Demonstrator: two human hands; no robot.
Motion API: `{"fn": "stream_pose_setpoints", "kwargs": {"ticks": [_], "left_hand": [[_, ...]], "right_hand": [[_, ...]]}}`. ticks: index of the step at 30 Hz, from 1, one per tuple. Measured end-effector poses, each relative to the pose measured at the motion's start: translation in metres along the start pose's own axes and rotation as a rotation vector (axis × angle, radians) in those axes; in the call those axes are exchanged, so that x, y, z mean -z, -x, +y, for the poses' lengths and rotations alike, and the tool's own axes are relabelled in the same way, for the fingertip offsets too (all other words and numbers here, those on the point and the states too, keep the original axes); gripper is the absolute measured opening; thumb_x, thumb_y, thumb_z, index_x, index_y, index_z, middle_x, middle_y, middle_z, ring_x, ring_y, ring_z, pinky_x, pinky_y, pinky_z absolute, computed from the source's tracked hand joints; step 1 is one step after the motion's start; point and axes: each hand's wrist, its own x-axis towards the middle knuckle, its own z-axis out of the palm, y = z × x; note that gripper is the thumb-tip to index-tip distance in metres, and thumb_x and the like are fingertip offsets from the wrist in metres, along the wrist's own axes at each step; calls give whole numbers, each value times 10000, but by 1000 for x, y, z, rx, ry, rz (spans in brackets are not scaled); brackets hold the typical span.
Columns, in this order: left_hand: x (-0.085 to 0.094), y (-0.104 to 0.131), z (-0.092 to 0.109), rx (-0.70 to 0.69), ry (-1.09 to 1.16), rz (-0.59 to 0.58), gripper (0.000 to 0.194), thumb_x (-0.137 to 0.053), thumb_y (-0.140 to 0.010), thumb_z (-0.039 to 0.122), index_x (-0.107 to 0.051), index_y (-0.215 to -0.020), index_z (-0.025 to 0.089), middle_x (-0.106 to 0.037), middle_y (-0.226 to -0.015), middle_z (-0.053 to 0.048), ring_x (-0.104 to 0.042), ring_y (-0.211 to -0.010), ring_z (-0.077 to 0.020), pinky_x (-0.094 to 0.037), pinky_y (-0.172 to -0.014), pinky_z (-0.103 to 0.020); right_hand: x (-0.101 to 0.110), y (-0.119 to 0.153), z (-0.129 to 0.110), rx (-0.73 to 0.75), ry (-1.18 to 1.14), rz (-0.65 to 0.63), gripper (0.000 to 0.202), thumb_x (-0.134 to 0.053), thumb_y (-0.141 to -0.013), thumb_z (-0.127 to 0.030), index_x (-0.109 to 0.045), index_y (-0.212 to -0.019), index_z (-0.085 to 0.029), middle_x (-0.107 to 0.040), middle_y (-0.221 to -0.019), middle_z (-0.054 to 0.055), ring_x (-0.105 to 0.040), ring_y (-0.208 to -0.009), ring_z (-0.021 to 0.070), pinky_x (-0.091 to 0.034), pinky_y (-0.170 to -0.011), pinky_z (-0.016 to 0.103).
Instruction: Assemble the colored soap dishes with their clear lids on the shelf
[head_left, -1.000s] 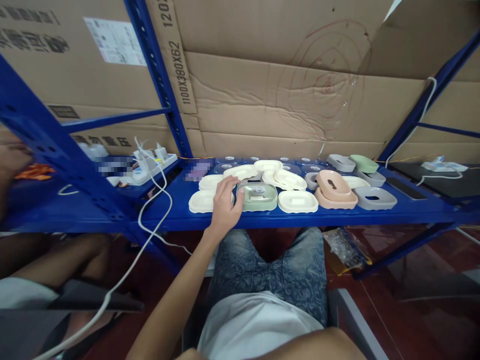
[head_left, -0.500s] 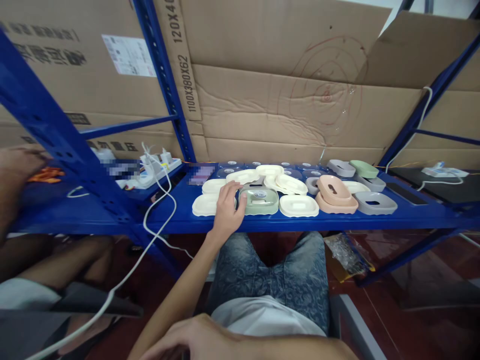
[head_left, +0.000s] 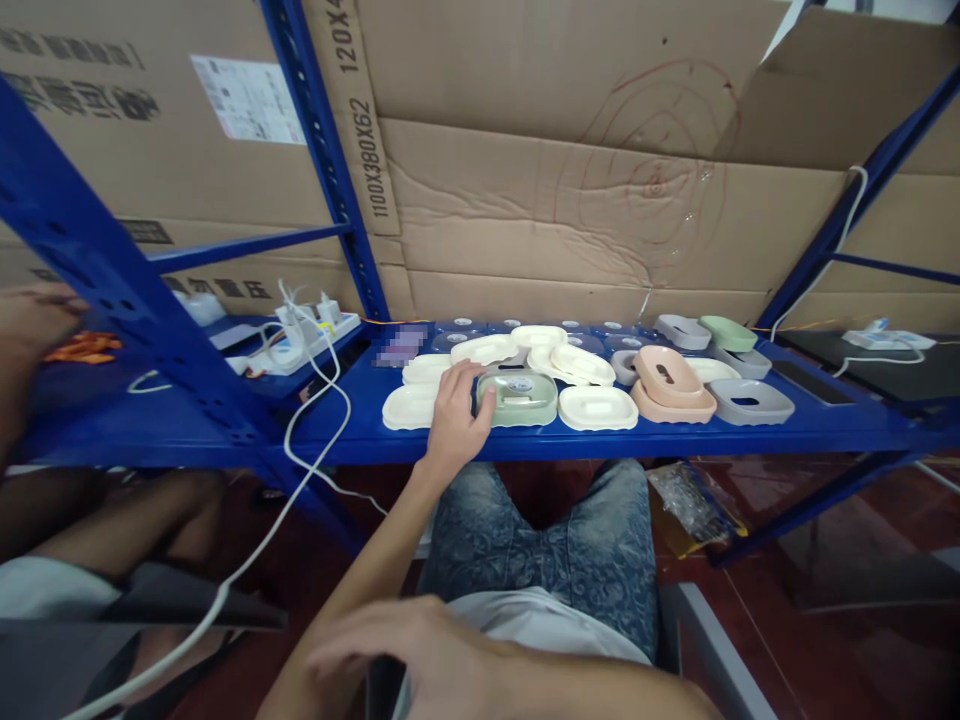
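My left hand [head_left: 459, 412] grips the left end of a green soap box [head_left: 523, 408] with a clear lid at the front edge of the blue shelf. Its thumb lies on the near side and its fingers reach round the back. Close to my body, my right hand [head_left: 409, 635] crosses over my left forearm, slightly blurred; its fingers stretch leftward and hold nothing visible. Beside the left hand lies a cream tray [head_left: 407, 408], and right of the soap box sits another cream tray [head_left: 598, 409]. More cream pieces [head_left: 487, 350] are heaped behind.
Peach trays [head_left: 673, 385] are stacked to the right, next to a grey tray [head_left: 752, 402]. Clear lids [head_left: 463, 335] line the back. A blue upright [head_left: 150, 250] and a white cable [head_left: 262, 548] are at left, near another person's hand [head_left: 34, 315]. Cardboard [head_left: 525, 200] closes the back.
My right hand has shifted slightly up and right over the left forearm, its fingers stretching out more. The left hand stays at the soap box. The view has tilted a little.
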Motion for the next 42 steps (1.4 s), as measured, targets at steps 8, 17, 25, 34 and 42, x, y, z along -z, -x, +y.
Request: {"fn": "stream_pose_setpoints", "kwargs": {"ticks": [8,17,25,34,42], "left_hand": [[0,0,0,31,12,-34,243,-524,-1074,345,-667,-1218,210,-735,-1272,-147,-643,-1326,-319,-500,-1187,-545],[0,0,3,33,3,-32,259,-525,-1079,339,-670,-1236,193,-732,-1279,-156,-647,-1318,-321,-503,-1177,-535],[1,-2,3,46,-4,-19,238,-532,-1062,326,-669,-1209,201,-735,-1273,-155,-645,-1321,-326,-500,-1187,-556],[16,-2,64,233,322,44,274,-555,-1075,429,-707,-1167,220,-789,-1063,-94,-751,-969,-274,-615,-968,-480],[4,-5,94,934,1310,-286,379,-764,-946,475,-731,-1206,201,-799,-1286,-116,-722,-1309,-352,-617,-1099,-490]], "right_hand": [[150,36,-102,132,1024,382,283,-633,-1081,-279,-703,-1345,-205,-744,-1294,136,-707,-1206,279,-578,-1076,465],[267,87,-72,-288,1424,313,200,-725,-1017,-230,-758,-1193,-142,-742,-1167,152,-702,-1129,320,-519,-999,420],[266,88,-73,-264,1316,270,65,-636,-1040,-169,-697,-1018,-167,-728,-1062,112,-678,-975,250,-466,-876,347],[230,98,-118,95,1256,503,169,-568,-1115,-340,-684,-1104,-217,-712,-1107,109,-662,-1054,278,-535,-934,404],[205,55,-89,241,1191,272,217,-519,-1144,-241,-725,-1197,-195,-699,-1123,113,-635,-1102,249,-535,-1010,418]]}}
